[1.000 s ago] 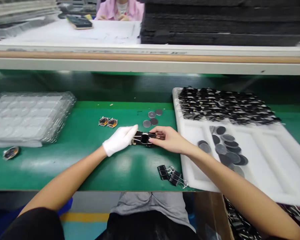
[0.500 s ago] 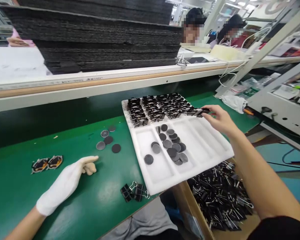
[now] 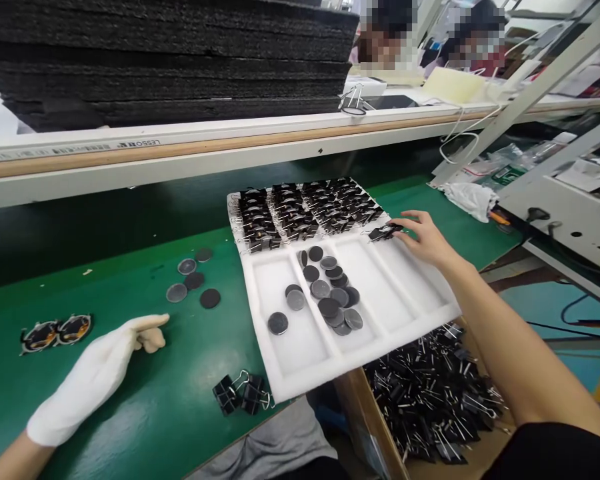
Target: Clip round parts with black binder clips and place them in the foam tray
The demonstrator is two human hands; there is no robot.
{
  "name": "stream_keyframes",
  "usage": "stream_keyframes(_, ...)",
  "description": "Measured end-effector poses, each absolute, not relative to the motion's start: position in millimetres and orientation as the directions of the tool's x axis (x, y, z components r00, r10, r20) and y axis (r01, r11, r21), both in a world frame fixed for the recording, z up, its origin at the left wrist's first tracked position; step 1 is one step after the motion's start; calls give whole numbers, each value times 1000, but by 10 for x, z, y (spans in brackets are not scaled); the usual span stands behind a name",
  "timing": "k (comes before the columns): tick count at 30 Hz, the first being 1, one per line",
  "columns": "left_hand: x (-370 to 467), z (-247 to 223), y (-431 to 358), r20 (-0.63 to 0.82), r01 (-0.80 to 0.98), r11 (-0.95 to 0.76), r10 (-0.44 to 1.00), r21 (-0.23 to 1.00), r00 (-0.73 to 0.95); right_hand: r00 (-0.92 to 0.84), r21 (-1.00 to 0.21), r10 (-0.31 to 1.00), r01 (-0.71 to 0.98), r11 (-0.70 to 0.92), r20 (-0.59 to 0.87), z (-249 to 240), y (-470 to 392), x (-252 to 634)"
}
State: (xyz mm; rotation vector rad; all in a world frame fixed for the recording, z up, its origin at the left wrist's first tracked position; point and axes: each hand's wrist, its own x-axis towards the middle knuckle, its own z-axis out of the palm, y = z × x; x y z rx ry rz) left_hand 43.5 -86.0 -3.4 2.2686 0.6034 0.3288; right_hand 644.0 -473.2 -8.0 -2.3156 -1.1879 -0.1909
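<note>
Comprises gloved left hand (image 3: 105,363), loose, unladen, over green tabletop (image 3: 170,427); bare right hand (image 3: 423,237) at black clip (image 3: 381,232) over white tray (image 3: 300,347); cannot tell if grasped or released.

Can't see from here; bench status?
Right hand at black clips, right edge of white tray. Left hand, gloved, looks empty. Loose discs in two compartments.

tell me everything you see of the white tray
The white tray looks like foam, with long compartments parted by raised ridges. It lies on the green table, partly jutting over a cardboard box. Rows of black clips cover most of its far part; dark discs lie in its two leftmost compartments. The right hand touches clips near its right side.
</note>
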Motion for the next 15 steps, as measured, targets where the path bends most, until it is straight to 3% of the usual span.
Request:
stream_keyframes(3,452,-29,-882,52,310,-603,506,736,861,629,-354,696,775,-524,347,-30,-4704,6269)
stream_keyframes(6,463,-11,-922,57,321,-625,507,712,860,613,-200,659,780,-594,435,161,-4588,5755)
stream_keyframes(8,474,12,-968,46,351,-638,519,686,853,507,-103,705,840,-532,495,330,-4439,5227)
stream_keyframes(11,498,34,-1055,57,382,-664,539,643,840,240,-37,873,968,-249,424,567,-4148,4347)
stream_keyframes(15,490,-4,-1136,231,368,-788,527,493,818,-169,-184,970,962,201,177,683,-3721,3402)
